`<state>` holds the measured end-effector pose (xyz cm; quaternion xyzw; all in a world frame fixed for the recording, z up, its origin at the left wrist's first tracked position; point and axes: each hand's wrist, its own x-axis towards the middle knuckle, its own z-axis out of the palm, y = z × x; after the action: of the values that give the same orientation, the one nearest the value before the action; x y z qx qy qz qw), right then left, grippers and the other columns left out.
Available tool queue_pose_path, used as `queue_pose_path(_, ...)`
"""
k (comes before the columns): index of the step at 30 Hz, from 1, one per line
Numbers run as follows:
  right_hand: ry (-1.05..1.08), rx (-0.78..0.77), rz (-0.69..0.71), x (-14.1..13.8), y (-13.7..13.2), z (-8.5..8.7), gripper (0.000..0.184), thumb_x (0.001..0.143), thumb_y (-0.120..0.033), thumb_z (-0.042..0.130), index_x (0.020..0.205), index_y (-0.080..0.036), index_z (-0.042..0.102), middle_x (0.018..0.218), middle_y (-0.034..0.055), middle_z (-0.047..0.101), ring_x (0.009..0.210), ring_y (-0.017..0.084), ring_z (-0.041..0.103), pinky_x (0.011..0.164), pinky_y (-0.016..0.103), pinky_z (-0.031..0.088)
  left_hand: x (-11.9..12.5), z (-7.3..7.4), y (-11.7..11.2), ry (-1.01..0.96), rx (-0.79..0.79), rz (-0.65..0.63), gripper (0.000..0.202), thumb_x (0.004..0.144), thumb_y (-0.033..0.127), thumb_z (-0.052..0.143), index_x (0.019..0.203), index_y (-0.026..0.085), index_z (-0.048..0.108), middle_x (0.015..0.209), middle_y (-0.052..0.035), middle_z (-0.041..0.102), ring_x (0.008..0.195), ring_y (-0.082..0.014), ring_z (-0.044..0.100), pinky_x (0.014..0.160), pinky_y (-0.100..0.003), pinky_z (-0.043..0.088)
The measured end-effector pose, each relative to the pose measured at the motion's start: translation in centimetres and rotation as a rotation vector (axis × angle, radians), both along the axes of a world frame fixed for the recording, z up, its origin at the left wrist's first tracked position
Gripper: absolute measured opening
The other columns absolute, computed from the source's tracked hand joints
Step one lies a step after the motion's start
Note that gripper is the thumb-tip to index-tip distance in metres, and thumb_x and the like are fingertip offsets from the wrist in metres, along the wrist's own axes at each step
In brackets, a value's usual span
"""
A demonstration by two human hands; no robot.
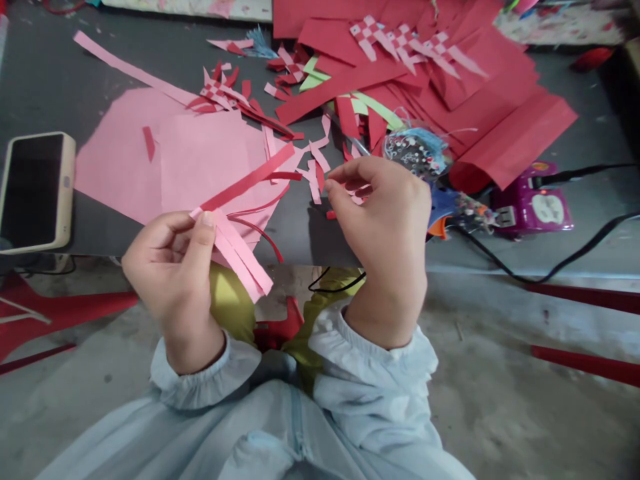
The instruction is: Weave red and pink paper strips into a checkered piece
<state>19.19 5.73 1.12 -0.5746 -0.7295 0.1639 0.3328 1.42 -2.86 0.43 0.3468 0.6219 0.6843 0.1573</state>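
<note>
My left hand [170, 267] pinches a bundle of pink paper strips [243, 257] together with a red strip [250, 179] that slants up to the right. My right hand [385, 220] is curled above the table's front edge, fingers bent inward near small pink scraps [315, 180]; what it holds, if anything, is hidden. A large pink sheet [150, 160] lies on the dark table [45, 80] behind my left hand.
A phone [34, 190] lies at the left edge. Red sheets [450, 87] with woven pink-and-red pieces [400, 40] are piled at the back right. A purple device [535, 203] with black cables [575, 257], a bag of googly eyes [417, 150] and green paper [373, 107] lie nearby.
</note>
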Motion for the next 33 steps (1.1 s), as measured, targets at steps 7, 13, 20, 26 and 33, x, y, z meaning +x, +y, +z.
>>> queue_pose_path(7,-0.103,-0.116,0.109,-1.2,0.3,-0.5,0.013,0.085,-0.015,0.064,0.095,-0.018,0.072,0.095,0.0097,0.073,0.090,0.026,0.064,0.087,0.045,0.047,0.0,-0.2,0.3,-0.009,0.076,0.019,0.014,0.076,0.011,0.081,0.070,0.022,0.076,0.062,0.0065,0.065,0.060,-0.0063,0.058,0.056,-0.020,0.047)
queue_pose_path(13,-0.135,-0.034,0.335,-3.7,-0.1,-1.2,0.018,0.091,-0.016,0.056,0.101,-0.019,0.072,0.100,0.0109,0.069,0.100,0.028,0.059,0.091,0.043,0.045,-0.2,-0.2,0.2,-0.036,0.088,0.020,0.014,0.077,0.010,0.080,0.072,0.022,0.077,0.065,0.0070,0.067,0.062,-0.0053,0.057,0.060,-0.018,0.048)
queue_pose_path(20,-0.196,-0.013,0.445,-5.3,-1.0,-1.0,0.018,0.095,-0.021,0.056,0.099,-0.018,0.073,0.103,0.0124,0.068,0.101,0.028,0.054,0.088,0.042,0.045,-0.2,-0.2,0.3,-0.018,0.112,0.085,0.015,0.077,0.010,0.079,0.069,0.022,0.076,0.063,0.0059,0.065,0.061,-0.0062,0.055,0.057,-0.020,0.046)
queue_pose_path(26,-0.241,0.012,0.478,-5.7,-1.4,-0.8,0.022,0.098,-0.023,0.051,0.098,-0.018,0.073,0.102,0.0115,0.068,0.098,0.026,0.053,0.084,0.040,0.044,-0.2,-0.1,0.2,0.002,0.062,0.084,0.013,0.077,0.012,0.079,0.070,0.023,0.076,0.065,0.0058,0.065,0.062,-0.0069,0.056,0.058,-0.022,0.046)
queue_pose_path(33,-0.270,-0.004,0.500,-6.2,-1.5,-1.1,0.018,0.096,-0.024,0.057,0.092,-0.019,0.074,0.110,0.0116,0.069,0.102,0.027,0.050,0.086,0.042,0.043,-0.1,0.0,0.1,-0.011,0.069,0.055,0.013,0.078,0.012,0.079,0.072,0.023,0.076,0.066,0.0063,0.066,0.062,-0.0063,0.056,0.057,-0.021,0.046)
